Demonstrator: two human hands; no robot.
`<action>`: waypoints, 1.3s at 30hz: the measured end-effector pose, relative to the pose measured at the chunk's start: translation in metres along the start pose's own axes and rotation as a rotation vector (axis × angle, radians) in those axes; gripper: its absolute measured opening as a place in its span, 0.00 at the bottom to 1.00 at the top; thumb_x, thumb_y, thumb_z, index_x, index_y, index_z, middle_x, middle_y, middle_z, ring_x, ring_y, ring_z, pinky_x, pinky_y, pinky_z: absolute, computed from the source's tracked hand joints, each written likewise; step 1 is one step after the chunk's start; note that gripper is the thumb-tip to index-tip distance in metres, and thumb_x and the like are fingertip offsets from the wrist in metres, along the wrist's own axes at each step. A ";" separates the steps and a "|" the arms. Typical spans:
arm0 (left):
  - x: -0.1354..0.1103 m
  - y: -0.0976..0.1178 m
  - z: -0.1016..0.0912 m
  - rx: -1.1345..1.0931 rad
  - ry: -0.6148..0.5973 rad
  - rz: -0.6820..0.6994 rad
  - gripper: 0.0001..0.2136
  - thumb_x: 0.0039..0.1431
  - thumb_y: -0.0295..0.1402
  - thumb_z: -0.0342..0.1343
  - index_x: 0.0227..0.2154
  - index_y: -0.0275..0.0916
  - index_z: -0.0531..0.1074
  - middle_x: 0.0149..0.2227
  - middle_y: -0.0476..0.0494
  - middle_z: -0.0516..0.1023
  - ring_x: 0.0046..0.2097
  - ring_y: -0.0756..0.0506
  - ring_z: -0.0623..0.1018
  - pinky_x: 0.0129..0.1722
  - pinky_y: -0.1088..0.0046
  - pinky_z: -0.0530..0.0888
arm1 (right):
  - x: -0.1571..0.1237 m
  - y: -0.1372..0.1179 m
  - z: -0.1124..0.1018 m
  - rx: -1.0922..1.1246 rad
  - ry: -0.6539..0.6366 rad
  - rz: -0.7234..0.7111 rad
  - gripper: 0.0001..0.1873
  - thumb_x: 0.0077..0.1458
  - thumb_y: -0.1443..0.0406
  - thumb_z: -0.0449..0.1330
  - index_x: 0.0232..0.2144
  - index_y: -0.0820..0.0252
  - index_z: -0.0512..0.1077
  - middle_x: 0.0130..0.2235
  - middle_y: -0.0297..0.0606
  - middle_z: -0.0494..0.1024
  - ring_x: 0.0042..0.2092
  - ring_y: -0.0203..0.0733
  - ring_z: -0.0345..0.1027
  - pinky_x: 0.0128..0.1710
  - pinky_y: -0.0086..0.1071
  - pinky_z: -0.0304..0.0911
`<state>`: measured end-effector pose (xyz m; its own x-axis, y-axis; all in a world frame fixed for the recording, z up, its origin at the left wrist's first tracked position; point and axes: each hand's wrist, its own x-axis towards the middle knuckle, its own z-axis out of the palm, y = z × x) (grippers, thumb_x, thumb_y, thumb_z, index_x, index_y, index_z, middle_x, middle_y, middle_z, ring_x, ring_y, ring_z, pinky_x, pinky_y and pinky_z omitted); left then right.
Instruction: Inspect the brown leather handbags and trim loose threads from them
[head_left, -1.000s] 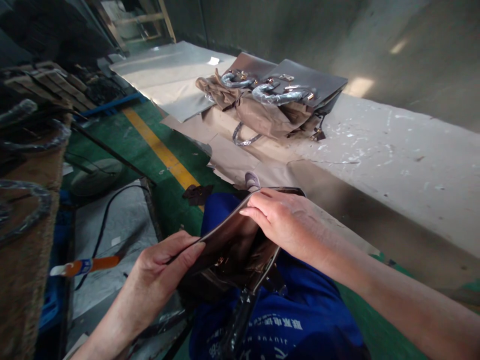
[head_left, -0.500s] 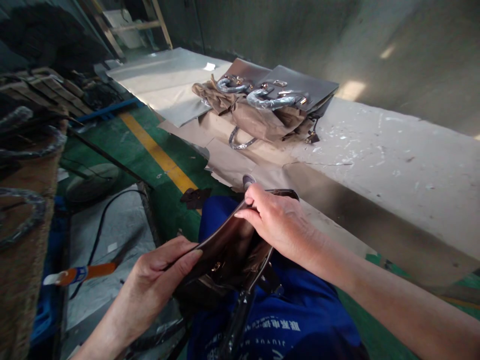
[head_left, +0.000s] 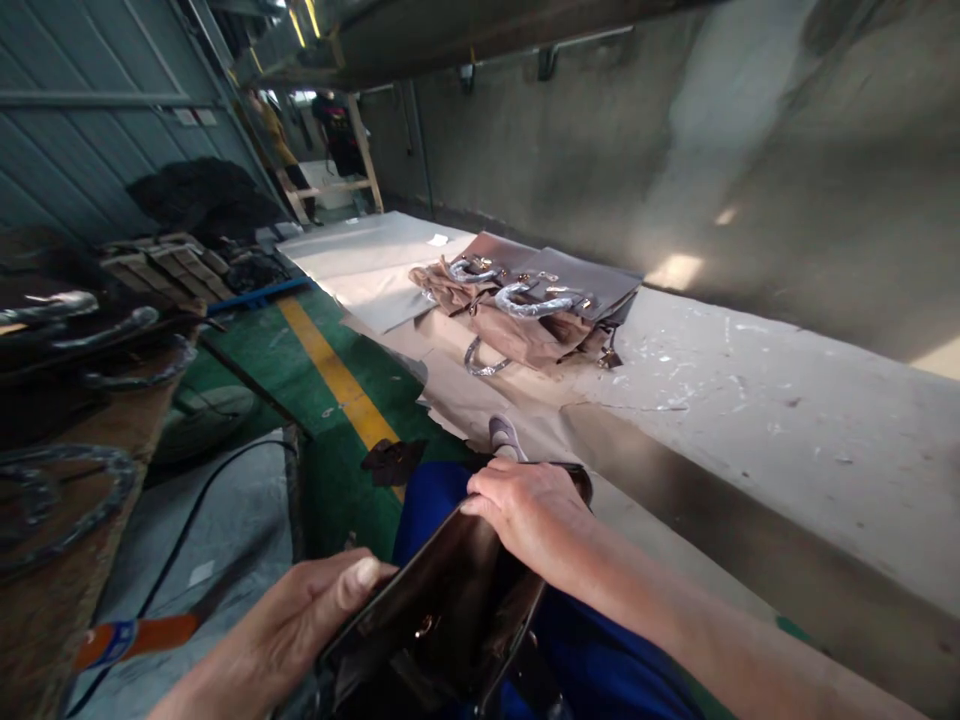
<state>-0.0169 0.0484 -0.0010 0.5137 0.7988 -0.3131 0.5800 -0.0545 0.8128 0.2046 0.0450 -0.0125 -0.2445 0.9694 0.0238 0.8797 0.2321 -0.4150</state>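
Observation:
A dark glossy handbag (head_left: 442, 620) rests on my lap over blue trousers (head_left: 600, 660). My left hand (head_left: 300, 620) grips its near edge, thumb pressed on top. My right hand (head_left: 525, 510) lies curled over the far rim, fingers closed on the top edge. The bag's mouth gapes between the two hands, and a small metal fitting glints inside.
Finished grey handbags (head_left: 532, 300) with wrapped handles lie on brown paper on a white bench (head_left: 787, 400) ahead. A green floor with a yellow stripe (head_left: 337, 375) runs left. An orange tube (head_left: 127, 640) lies low left, beside a cable. Stacked pieces (head_left: 165, 270) and coiled handles sit at far left.
The view has tilted upward, so the bag and both hands sit lower in frame. Both hands keep their grip on the bag's edges.

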 end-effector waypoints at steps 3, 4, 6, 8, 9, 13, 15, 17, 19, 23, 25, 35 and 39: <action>0.017 0.016 0.002 0.000 -0.193 -0.022 0.18 0.56 0.47 0.49 0.41 0.41 0.74 0.35 0.46 0.79 0.37 0.43 0.77 0.33 0.75 0.72 | 0.000 -0.002 0.001 -0.036 0.009 0.000 0.10 0.57 0.63 0.56 0.27 0.57 0.74 0.30 0.32 0.76 0.32 0.35 0.71 0.28 0.26 0.56; 0.024 0.022 0.005 0.036 -0.178 -0.009 0.18 0.54 0.44 0.52 0.45 0.42 0.73 0.38 0.46 0.79 0.39 0.42 0.77 0.36 0.74 0.72 | 0.000 -0.003 0.002 -0.053 0.013 -0.001 0.09 0.57 0.64 0.56 0.27 0.57 0.74 0.31 0.33 0.77 0.32 0.35 0.71 0.28 0.26 0.56; 0.040 0.031 0.014 0.158 -0.100 0.031 0.16 0.52 0.36 0.54 0.45 0.41 0.73 0.43 0.44 0.78 0.44 0.41 0.76 0.44 0.71 0.70 | 0.000 -0.004 0.003 -0.081 0.010 -0.008 0.08 0.57 0.66 0.55 0.29 0.56 0.74 0.32 0.33 0.77 0.33 0.36 0.72 0.29 0.26 0.58; 0.053 0.036 0.023 0.246 -0.059 0.059 0.13 0.52 0.28 0.50 0.39 0.39 0.76 0.42 0.42 0.79 0.44 0.42 0.76 0.47 0.69 0.68 | 0.000 -0.004 0.005 -0.094 0.002 -0.014 0.08 0.56 0.68 0.54 0.31 0.56 0.74 0.33 0.34 0.77 0.34 0.37 0.73 0.29 0.27 0.59; 0.057 0.037 0.027 0.268 -0.047 0.067 0.14 0.52 0.26 0.47 0.36 0.38 0.77 0.41 0.42 0.79 0.43 0.42 0.77 0.47 0.69 0.68 | 0.000 -0.004 0.006 -0.092 0.005 -0.016 0.09 0.57 0.68 0.54 0.31 0.56 0.74 0.33 0.34 0.77 0.34 0.38 0.73 0.30 0.27 0.60; 0.061 0.030 0.033 0.269 0.006 0.078 0.15 0.53 0.27 0.44 0.32 0.38 0.77 0.34 0.44 0.80 0.37 0.44 0.77 0.40 0.71 0.70 | -0.007 0.002 0.007 0.068 0.058 -0.023 0.10 0.60 0.67 0.50 0.38 0.57 0.72 0.37 0.36 0.78 0.38 0.38 0.73 0.35 0.27 0.63; 0.058 0.027 0.032 0.250 0.008 0.053 0.14 0.54 0.28 0.44 0.30 0.37 0.76 0.31 0.45 0.80 0.34 0.45 0.77 0.36 0.73 0.70 | -0.013 0.007 0.003 0.185 0.069 -0.008 0.12 0.62 0.66 0.48 0.43 0.58 0.70 0.39 0.38 0.78 0.39 0.37 0.73 0.36 0.27 0.64; 0.055 0.025 0.029 0.230 0.009 0.028 0.14 0.54 0.30 0.44 0.30 0.36 0.76 0.29 0.46 0.79 0.33 0.45 0.76 0.34 0.74 0.70 | -0.019 0.013 -0.001 0.204 0.070 0.026 0.12 0.61 0.66 0.49 0.44 0.58 0.69 0.41 0.38 0.77 0.39 0.37 0.72 0.36 0.28 0.64; 0.052 0.025 0.027 0.186 0.022 0.030 0.14 0.54 0.32 0.45 0.30 0.37 0.77 0.29 0.47 0.79 0.32 0.45 0.76 0.33 0.75 0.70 | -0.023 0.017 -0.004 0.141 0.071 0.050 0.09 0.59 0.66 0.52 0.41 0.57 0.70 0.41 0.37 0.76 0.39 0.38 0.72 0.38 0.30 0.64; 0.051 0.024 0.026 0.084 0.036 0.059 0.12 0.53 0.34 0.48 0.26 0.39 0.77 0.26 0.50 0.78 0.30 0.46 0.75 0.33 0.76 0.70 | -0.025 0.022 -0.002 0.023 0.103 0.052 0.07 0.59 0.64 0.54 0.33 0.57 0.71 0.35 0.34 0.75 0.35 0.37 0.71 0.34 0.29 0.62; 0.051 0.024 0.027 0.057 0.034 0.059 0.11 0.52 0.34 0.49 0.25 0.41 0.77 0.25 0.51 0.78 0.30 0.46 0.75 0.32 0.76 0.71 | -0.024 0.022 0.001 -0.062 0.142 0.072 0.08 0.58 0.62 0.54 0.31 0.57 0.71 0.33 0.33 0.75 0.31 0.37 0.70 0.29 0.28 0.60; 0.048 0.019 0.025 -0.004 -0.008 -0.010 0.11 0.53 0.37 0.50 0.27 0.41 0.77 0.24 0.51 0.77 0.31 0.45 0.75 0.32 0.76 0.72 | -0.018 0.018 0.001 -0.273 0.169 0.096 0.10 0.58 0.58 0.55 0.30 0.58 0.71 0.31 0.33 0.76 0.29 0.39 0.70 0.23 0.30 0.49; 0.049 0.017 0.025 -0.059 -0.065 -0.042 0.12 0.55 0.38 0.49 0.30 0.40 0.76 0.27 0.50 0.77 0.33 0.44 0.76 0.33 0.74 0.73 | -0.014 0.015 0.001 -0.273 0.157 0.122 0.10 0.57 0.58 0.55 0.30 0.58 0.71 0.31 0.33 0.76 0.29 0.39 0.70 0.23 0.30 0.48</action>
<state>0.0342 0.0711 -0.0147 0.5310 0.7588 -0.3771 0.5645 0.0150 0.8253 0.2206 0.0350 -0.0203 -0.0837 0.9869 0.1377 0.9805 0.1062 -0.1653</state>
